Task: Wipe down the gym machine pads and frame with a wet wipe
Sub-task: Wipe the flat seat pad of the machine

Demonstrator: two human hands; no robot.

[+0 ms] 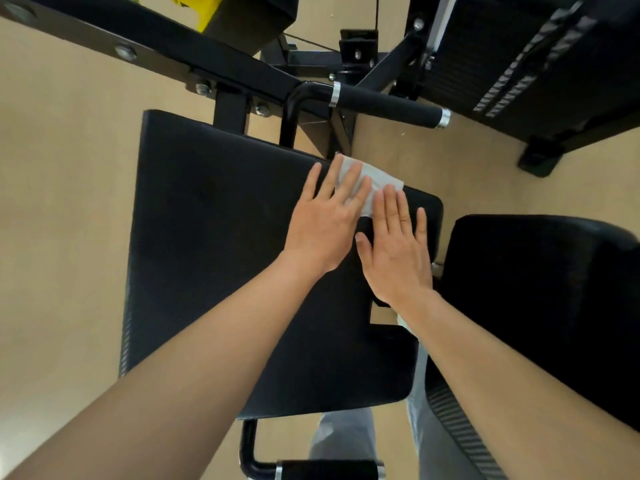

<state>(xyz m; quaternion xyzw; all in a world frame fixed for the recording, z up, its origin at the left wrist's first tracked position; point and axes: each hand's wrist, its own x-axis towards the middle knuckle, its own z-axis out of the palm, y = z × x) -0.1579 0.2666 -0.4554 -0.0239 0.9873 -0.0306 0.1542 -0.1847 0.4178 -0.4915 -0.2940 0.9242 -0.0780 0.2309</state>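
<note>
Strokes want even flat pressure, overlapping, drawn across the wide black vinyl machine pad [207, 237] from near edge out. Left hand [322, 230] and right hand [398, 251] lie flat side by side, fingers straight, gripping nothing, pressing the crumpled white wet wipe [375, 180] at the pad's far edge.

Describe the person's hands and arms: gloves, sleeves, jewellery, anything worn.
Nothing is worn on them. The left hand and the right hand have no gloves and no rings that show, and neither wrist carries a watch or a band. The forearms are uncovered all the way to the picture's edge, with no sleeve in view.
</note>
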